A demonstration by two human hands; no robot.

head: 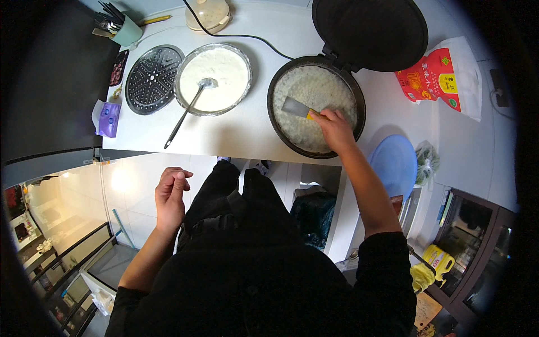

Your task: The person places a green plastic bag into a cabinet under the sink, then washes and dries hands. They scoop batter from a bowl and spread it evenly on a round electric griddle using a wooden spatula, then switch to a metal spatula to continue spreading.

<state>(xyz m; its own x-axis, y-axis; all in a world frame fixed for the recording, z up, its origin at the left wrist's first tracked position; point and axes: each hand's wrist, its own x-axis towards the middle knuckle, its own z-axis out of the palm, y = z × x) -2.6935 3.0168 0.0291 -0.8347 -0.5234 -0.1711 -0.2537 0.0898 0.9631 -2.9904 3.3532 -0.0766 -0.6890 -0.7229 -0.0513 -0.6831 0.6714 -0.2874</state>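
Note:
My right hand (335,127) grips the yellow handle of a scraper (296,108), whose flat metal blade lies over a pale, round flatbread (313,84) in an electric griddle (361,122). The griddle's dark lid (370,31) stands raised behind it. My left hand (170,191) hangs in front of the counter's edge with its fingers curled, the thumb near the fingertips, and nothing visible in it. Left of the griddle a round bowl (248,89) holds white batter (227,67). A black-handled ladle (184,119) rests with its head in the batter and its handle over the bowl's rim.
A perforated dark metal steamer plate (152,80) lies left of the bowl, near a purple tissue pack (108,120). A black cord (236,36) runs to the griddle. At the right are a red and white bag (446,78), a blue basin (394,166) and a bag of greens (427,162).

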